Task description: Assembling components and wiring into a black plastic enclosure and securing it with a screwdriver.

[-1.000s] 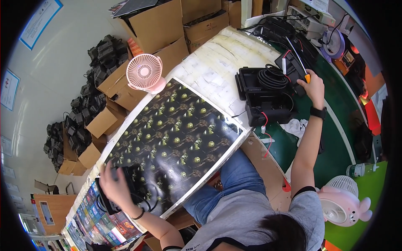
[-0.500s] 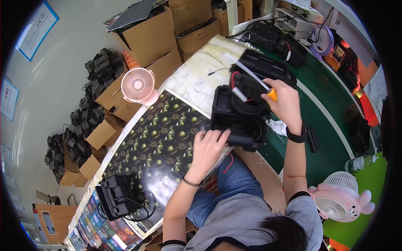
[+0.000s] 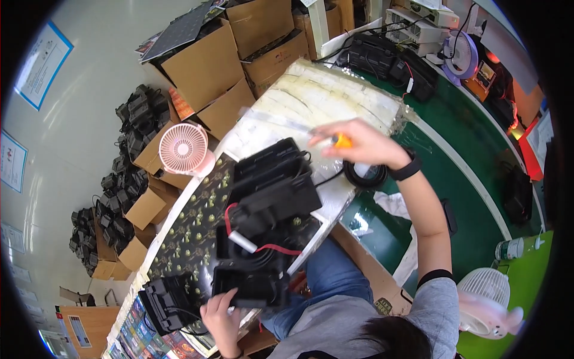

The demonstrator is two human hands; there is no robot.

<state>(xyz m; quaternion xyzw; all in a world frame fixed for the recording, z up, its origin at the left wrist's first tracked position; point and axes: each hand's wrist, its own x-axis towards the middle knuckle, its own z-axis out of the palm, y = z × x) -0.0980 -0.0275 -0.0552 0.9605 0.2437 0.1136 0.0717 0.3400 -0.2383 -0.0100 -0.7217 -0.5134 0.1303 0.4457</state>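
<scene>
My left hand (image 3: pixel 221 318) has its fingers hooked over the near rim of an open black plastic case (image 3: pixel 246 285). The case rests tilted on the dark patterned sheet (image 3: pixel 197 218), its lid side (image 3: pixel 263 163) to the far side. Across its middle lies a bulky black unit (image 3: pixel 278 206), with a red wire (image 3: pixel 278 248) and a white sleeve (image 3: pixel 242 242) on it. My right hand (image 3: pixel 362 143), above the table to the right of the lid, is closed around a screwdriver (image 3: pixel 342 141) with an orange-yellow handle. Its long shaft points left and is blurred.
A coiled black cable (image 3: pixel 366 175) lies below my right hand. Another black case (image 3: pixel 170 304) stands at the near left. A pink fan (image 3: pixel 183 148) stands at the table's left edge, beside cardboard boxes (image 3: pixel 203 60). White cloth (image 3: pixel 391 203) lies on the green surface (image 3: pixel 418 128).
The black case has slid left and toward me onto the patterned sheet, my left hand moving with it. My right hand has moved left with the screwdriver, and the cable now trails at right.
</scene>
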